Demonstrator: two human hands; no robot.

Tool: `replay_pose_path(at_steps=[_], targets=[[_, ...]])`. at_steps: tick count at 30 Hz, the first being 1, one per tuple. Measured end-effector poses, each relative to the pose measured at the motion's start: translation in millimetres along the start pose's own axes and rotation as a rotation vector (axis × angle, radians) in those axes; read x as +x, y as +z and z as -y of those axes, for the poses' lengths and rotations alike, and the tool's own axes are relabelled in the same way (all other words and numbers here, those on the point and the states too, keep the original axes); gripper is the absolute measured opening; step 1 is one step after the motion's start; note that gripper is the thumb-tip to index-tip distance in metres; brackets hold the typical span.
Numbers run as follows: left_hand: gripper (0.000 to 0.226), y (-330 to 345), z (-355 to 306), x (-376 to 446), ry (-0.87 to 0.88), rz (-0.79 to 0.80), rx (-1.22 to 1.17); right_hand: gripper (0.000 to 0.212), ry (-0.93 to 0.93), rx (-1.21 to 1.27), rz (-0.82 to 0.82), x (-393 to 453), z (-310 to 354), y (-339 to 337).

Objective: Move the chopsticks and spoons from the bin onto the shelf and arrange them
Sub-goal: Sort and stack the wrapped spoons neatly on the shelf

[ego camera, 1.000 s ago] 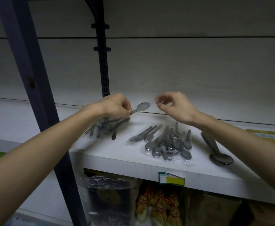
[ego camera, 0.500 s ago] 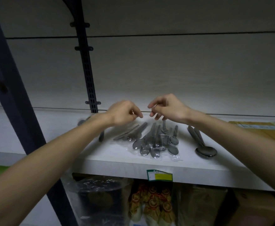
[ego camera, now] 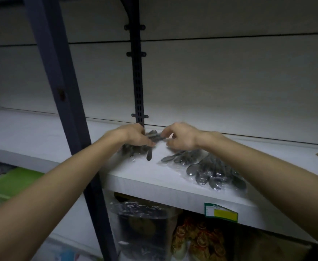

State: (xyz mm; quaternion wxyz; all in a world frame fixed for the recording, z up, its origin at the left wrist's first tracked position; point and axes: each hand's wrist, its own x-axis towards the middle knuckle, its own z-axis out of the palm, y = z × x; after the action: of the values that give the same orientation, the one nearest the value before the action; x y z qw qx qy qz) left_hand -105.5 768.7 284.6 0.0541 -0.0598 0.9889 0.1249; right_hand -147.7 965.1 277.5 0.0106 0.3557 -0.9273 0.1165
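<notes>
White shelf (ego camera: 154, 178): left hand (ego camera: 133, 135), right hand (ego camera: 180, 137) both pinch one spoon (ego camera: 154, 136).

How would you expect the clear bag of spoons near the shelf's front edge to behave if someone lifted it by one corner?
The bag of spoons would probably sag, since its thin film looks crinkled. The loose spoons inside would likely slide and bunch downward. The glossy plastic may be slippery on the shelf.

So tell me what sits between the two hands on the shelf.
In the head view, a wrapped spoon spans the gap between the left hand and right hand, both pinching it above the white shelf.
</notes>
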Motion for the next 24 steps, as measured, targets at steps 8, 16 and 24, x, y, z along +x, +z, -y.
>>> replay_pose_path(at_steps=[8, 16, 24], targets=[[0.011, 6, -1, 3, 0.092, -0.047, -0.134, 0.046, -0.032, -0.223, 0.015, 15, -6, 8], [0.019, 8, -8, 6, 0.132, -0.043, -0.261, 0.058, -0.089, -0.26, -0.03, 18, -15, 5], [0.025, 5, -4, 10, 0.057, -0.192, -0.273, 0.022, -0.076, -0.282, -0.173, 14, -25, -1]])
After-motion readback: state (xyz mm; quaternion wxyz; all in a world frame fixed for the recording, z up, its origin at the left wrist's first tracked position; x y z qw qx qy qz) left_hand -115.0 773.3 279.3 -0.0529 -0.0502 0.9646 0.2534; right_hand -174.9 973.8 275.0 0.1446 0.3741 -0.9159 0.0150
